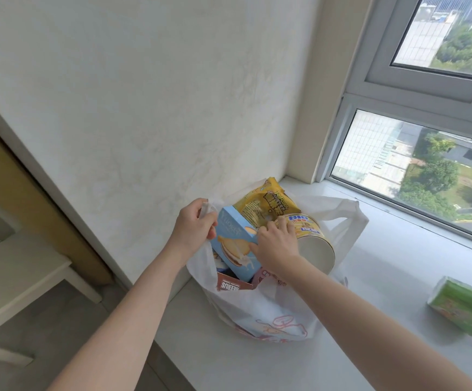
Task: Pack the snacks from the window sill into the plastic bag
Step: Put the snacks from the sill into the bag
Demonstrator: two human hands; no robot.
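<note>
A: Head view: the window sill (384,277) runs along under the window (415,176), pale and glossy, with the wall (144,108) closing its far end

B: And the plastic bag (260,309)?

A: It stands on the sill near that wall, white with reddish print low on its front, mouth wide open. One handle (342,213) sticks up on the window side

B: What is inside?

A: It is crowded. A round tub (312,241) with a yellow label lies tilted at the right of the mouth, its pale base facing the camera. Behind it a yellow packet (263,207) pokes up highest. A light blue biscuit box (236,246) stands on end at the left, and a brown box (233,285) shows its edge low at the front rim, with something pink just beside it that I cannot make out

B: The hands?

A: The left hand (194,230) pinches the bag's other handle at the wall side, fingers curled round the plastic. The right hand (275,246) is down in the mouth between the blue box and the tub, fingers bent onto the things there; whether they grip the box or only press on it, I cannot tell

B: Anything outside the bag?

A: A green cylindrical package (463,309) lies on its side on the sill, well apart to the right. Down at the left stands a pale piece of furniture (17,277)
</note>
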